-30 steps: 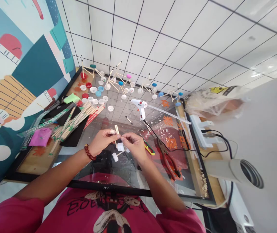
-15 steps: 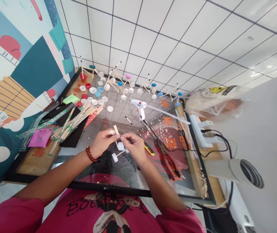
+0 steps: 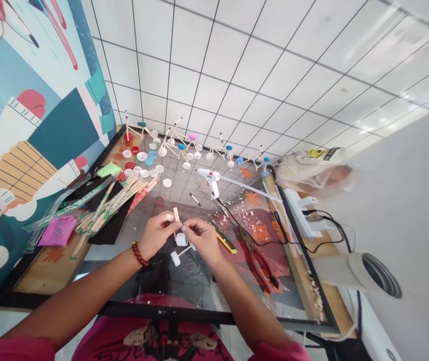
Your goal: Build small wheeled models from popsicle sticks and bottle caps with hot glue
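Over the near middle of the table, my left hand (image 3: 157, 234) pinches a pair of short wooden sticks (image 3: 177, 215) that point up and away. My right hand (image 3: 202, 239) is closed beside it, thumb and fingertips meeting the same stick piece. White bottle caps (image 3: 181, 239) hang just below the fingers, and another white cap (image 3: 175, 258) sits at the end of a thin stick closer to me. How these parts join is partly hidden by my fingers. A yellow-green utility knife (image 3: 226, 241) lies right of my right hand.
A white glue gun (image 3: 210, 181) stands ahead, its cord running right past red-handled pliers (image 3: 256, 265). Bundled chopsticks (image 3: 111, 205) and a pink packet (image 3: 58, 230) lie left. Loose bottle caps (image 3: 142, 156) and several stick-and-cap models (image 3: 220, 150) line the back, before a tiled wall.
The camera view has tilted, so the table sits lower in the picture. Both hands keep their pinch on the stick piece, with hardly any movement relative to the table.
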Motion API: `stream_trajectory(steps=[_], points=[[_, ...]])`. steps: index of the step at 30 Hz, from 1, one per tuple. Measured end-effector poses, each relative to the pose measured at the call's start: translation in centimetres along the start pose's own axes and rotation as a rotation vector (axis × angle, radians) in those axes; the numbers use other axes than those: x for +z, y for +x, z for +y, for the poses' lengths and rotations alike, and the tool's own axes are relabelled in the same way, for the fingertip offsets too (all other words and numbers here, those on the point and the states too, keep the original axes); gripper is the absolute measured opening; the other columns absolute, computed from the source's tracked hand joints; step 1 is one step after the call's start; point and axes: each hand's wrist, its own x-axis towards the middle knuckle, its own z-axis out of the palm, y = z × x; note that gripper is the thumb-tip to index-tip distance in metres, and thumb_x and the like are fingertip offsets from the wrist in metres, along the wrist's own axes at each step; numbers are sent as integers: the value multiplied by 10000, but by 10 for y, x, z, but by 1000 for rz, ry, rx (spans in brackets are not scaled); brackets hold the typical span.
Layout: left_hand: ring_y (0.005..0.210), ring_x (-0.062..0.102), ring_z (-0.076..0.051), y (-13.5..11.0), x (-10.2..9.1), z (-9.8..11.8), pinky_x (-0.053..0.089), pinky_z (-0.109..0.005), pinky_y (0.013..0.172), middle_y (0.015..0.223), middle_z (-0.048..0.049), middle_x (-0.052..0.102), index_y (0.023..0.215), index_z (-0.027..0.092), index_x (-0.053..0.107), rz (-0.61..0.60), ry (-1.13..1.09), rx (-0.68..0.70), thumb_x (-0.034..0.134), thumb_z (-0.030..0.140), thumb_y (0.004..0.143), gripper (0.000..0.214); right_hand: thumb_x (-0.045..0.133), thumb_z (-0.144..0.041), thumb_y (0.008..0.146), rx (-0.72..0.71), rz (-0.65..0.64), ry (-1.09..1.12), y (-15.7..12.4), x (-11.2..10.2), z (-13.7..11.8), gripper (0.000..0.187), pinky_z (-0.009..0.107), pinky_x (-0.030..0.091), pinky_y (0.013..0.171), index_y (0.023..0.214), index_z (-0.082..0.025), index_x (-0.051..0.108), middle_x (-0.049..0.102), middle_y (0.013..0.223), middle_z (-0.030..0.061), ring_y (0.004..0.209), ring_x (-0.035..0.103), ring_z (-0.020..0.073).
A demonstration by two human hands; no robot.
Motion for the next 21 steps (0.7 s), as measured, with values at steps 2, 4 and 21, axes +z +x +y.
stream_trajectory(steps=[2, 4, 21], points=[[695, 527, -140, 0, 0, 0, 428, -255, 667, 713, -6, 588, 636, 175, 641, 1, 5, 25, 705, 332, 760, 209, 700, -373, 772, 8, 16, 13, 1, 1, 5, 185, 252, 434, 598, 758, -188, 712, 655, 711, 12, 609, 539, 118], [703, 529, -142, 0, 0, 1, 428, -254, 677, 714, -8, 589, 642, 176, 648, 0, 7, 34, 703, 333, 762, 204, 707, -384, 765, 17, 27, 35, 2, 3, 10, 196, 245, 428, 580, 753, -188, 709, 651, 697, 8, 594, 530, 113], [684, 596, -157, -4, 8, 1, 463, -265, 652, 749, -14, 672, 894, 169, 685, -39, -160, -63, 694, 533, 752, 392, 781, -417, 658, 20, 145, 285, 9, 7, 13, 259, 242, 465, 584, 742, -185, 704, 670, 673, 1, 577, 557, 110]])
